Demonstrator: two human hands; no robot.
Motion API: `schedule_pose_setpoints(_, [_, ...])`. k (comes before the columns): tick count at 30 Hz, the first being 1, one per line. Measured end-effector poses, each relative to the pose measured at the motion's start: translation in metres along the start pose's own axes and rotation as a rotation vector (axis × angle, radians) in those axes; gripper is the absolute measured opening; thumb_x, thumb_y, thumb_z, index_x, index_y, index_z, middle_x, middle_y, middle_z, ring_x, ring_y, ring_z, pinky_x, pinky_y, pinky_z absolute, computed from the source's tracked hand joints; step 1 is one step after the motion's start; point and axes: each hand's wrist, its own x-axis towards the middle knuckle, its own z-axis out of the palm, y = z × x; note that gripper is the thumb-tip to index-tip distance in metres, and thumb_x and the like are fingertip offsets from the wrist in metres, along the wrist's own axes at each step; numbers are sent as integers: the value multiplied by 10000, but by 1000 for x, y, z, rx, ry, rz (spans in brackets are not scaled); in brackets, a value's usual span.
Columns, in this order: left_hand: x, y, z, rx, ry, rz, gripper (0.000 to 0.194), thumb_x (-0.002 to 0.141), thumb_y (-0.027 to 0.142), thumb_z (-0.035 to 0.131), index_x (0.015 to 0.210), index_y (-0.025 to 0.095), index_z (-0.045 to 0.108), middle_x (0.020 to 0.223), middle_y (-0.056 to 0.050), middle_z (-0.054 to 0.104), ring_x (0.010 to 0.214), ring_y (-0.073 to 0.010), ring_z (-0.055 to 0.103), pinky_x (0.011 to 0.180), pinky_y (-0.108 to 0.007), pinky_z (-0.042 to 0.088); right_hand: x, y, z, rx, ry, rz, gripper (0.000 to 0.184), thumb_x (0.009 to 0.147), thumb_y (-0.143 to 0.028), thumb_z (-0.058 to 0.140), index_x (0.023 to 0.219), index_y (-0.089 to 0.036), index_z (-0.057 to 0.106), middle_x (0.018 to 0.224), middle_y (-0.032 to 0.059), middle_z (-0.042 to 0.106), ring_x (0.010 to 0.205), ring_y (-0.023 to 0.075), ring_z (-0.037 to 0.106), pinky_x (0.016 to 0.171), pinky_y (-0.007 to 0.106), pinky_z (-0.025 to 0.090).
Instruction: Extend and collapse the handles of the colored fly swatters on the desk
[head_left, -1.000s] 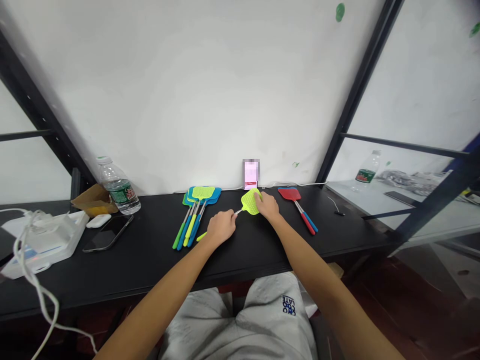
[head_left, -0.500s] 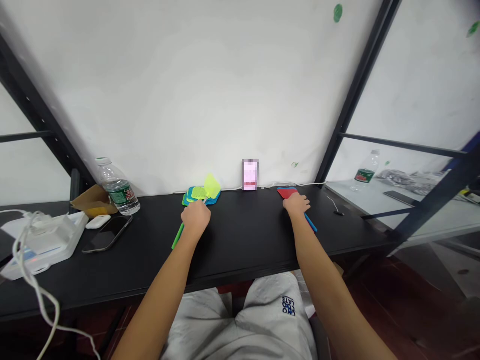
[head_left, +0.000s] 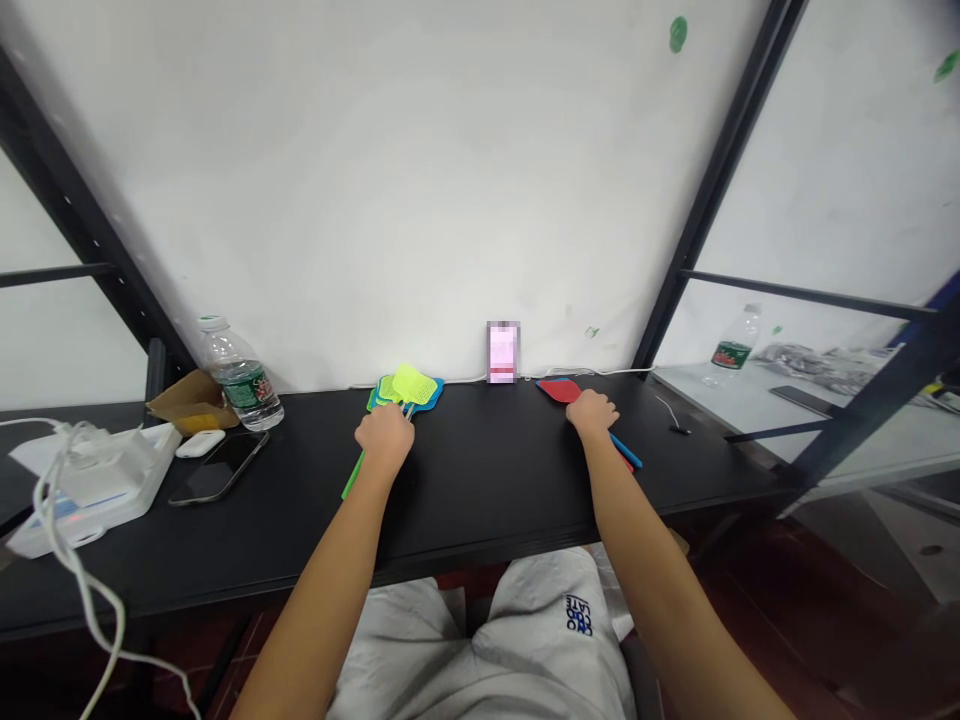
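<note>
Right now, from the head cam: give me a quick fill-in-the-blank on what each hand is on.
1. The left hand rests on a pile of swatters whose top head is ____ in colour.
2. The right hand is on the handle of the ____ swatter.
3. The water bottle stands to the ____ of the pile.
Missing words: yellow-green; red; left

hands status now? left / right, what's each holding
Left hand: closed on the yellow-green fly swatter, over the swatter pile.
Right hand: on the red fly swatter; cannot tell whether it grips.
</note>
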Motion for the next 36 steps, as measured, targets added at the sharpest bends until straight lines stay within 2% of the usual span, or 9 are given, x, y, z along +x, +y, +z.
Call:
schedule_pose_setpoints(9, [-1,0,3,38,-10,16,324,862,196,436,1115,112,622,1148,-222,596,1059,-338,607,834,-426,493,-4,0,-2,26,-25,-4,392,840,-183,553,1209,-69,619,1208,265,563,1172,346,540,937,437,417])
schedule_pose_setpoints(12, [-3,1,3,52,66,33,322,876,180,400,1104,94,609,1127,-216,586,1039,-338,599,803,-414,495,-6,-1,-8,37,0,-19,362,848,-167,532,1183,-65,623,1186,252,573,1151,347,548,928,430,419])
schedule_pose_setpoints(15, [-8,5,3,68,201,82,306,898,211,387,1079,90,602,1105,-209,575,1028,-334,580,785,-398,487,-16,-8,-17,53,107,-83,324,868,-140,469,1140,-63,628,1168,239,571,1119,339,545,916,420,411])
schedule_pose_setpoints(18, [-16,16,4,47,291,197,290,925,250,370,1022,113,607,1045,-182,578,1013,-311,566,816,-386,466,-36,-23,-25,85,267,-230,336,900,-106,371,1123,-83,622,1140,221,569,1077,314,530,896,413,395])
schedule_pose_setpoints(21, [-28,30,9,-10,274,391,300,954,269,332,962,154,608,993,-145,585,990,-273,565,865,-369,440,-64,-44,-28,143,366,-482,325,939,-145,348,1108,-107,622,1064,194,573,1049,303,502,890,406,371])
schedule_pose_setpoints(24, [-39,41,17,-83,199,555,278,965,306,352,920,186,599,998,-122,594,993,-246,566,890,-347,432,-93,-61,-25,268,406,-786,309,972,-208,357,1082,-149,640,992,154,568,978,280,495,874,399,370])
schedule_pose_setpoints(28, [-46,46,25,-204,156,713,231,941,348,432,981,187,593,1034,-111,607,1032,-240,563,932,-347,435,-121,-70,-17,448,361,-1179,238,967,-249,439,1024,-190,662,940,100,563,911,229,500,840,353,399])
schedule_pose_setpoints(32, [-43,46,27,-302,148,763,256,865,287,517,1085,168,570,1098,-125,609,1072,-264,562,941,-371,446,-137,-71,-10,490,355,-1341,207,960,-279,476,946,-201,667,823,65,540,797,198,501,722,315,405])
schedule_pose_setpoints(36, [-43,45,25,-394,179,749,288,869,242,479,1141,186,557,1131,-111,609,1136,-259,543,1001,-406,417,-142,-69,-7,499,343,-1340,207,960,-285,469,907,-197,649,802,52,552,744,173,519,669,290,399])
